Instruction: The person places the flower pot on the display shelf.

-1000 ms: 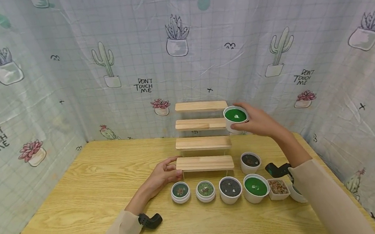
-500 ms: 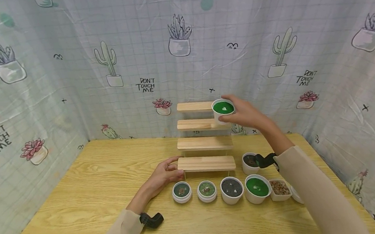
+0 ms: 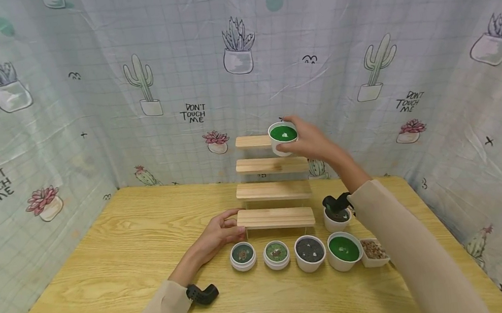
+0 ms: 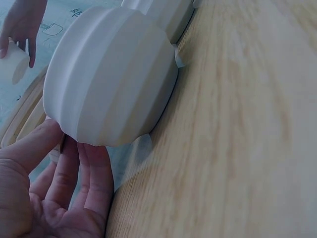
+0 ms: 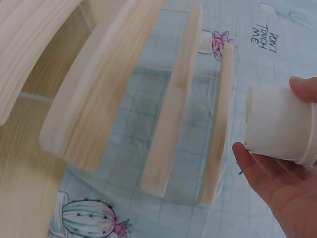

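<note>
My right hand (image 3: 311,139) grips a white pot (image 3: 279,146) with a glossy green top, fingers and thumb round its side. It holds the pot above the right part of the top board of a four-tier wooden shelf stand (image 3: 273,190). In the right wrist view a gap shows between the pot (image 5: 280,124) and the top board (image 5: 218,129). My left hand (image 3: 216,234) holds the left end of the lowest board between thumb and fingers. A ribbed white pot (image 4: 111,74) hides part of that grip in the left wrist view.
Two small round pots (image 3: 243,257) (image 3: 276,255), a dark-topped pot (image 3: 310,254), another green-topped pot (image 3: 344,251) and a square pot of pebbles (image 3: 374,252) line the stand's front. Another dark-topped pot (image 3: 336,220) stands right of it. A printed curtain (image 3: 169,73) hangs behind.
My right hand has carried the green-topped pot left and upward, from beside the stand to above its top board. The left hand stays on the lowest board.
</note>
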`<action>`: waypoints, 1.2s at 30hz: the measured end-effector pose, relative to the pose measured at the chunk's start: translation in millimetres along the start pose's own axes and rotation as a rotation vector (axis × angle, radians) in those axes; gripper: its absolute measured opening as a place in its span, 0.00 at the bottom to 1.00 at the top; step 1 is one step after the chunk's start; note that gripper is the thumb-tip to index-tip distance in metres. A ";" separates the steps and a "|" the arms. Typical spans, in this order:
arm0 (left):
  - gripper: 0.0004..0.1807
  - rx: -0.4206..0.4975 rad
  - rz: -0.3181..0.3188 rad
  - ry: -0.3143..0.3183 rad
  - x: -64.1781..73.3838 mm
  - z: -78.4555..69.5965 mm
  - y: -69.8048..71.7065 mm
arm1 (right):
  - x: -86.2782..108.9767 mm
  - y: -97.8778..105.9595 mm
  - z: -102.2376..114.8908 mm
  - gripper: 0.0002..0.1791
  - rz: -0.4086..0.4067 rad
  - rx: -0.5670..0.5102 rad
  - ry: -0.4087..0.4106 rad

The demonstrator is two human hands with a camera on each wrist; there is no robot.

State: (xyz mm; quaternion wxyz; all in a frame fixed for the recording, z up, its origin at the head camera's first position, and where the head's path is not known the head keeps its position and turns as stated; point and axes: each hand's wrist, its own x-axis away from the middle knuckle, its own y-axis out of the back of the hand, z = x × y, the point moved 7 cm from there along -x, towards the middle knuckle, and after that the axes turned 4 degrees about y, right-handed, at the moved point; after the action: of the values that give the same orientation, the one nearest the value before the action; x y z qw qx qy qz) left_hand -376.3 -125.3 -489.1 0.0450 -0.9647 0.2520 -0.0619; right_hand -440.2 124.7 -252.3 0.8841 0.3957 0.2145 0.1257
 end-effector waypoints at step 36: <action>0.44 -0.002 -0.008 0.004 0.4 1.0 0.9 | -59.7 -29.0 -3.8 0.44 -0.173 -0.345 -0.106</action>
State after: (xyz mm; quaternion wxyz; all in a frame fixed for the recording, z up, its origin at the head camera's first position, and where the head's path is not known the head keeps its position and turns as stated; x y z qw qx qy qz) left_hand -376.3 -126.2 -490.2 0.0435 -0.9656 0.2483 -0.0637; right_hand -492.8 84.7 -259.7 0.9564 0.2244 0.1761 0.0631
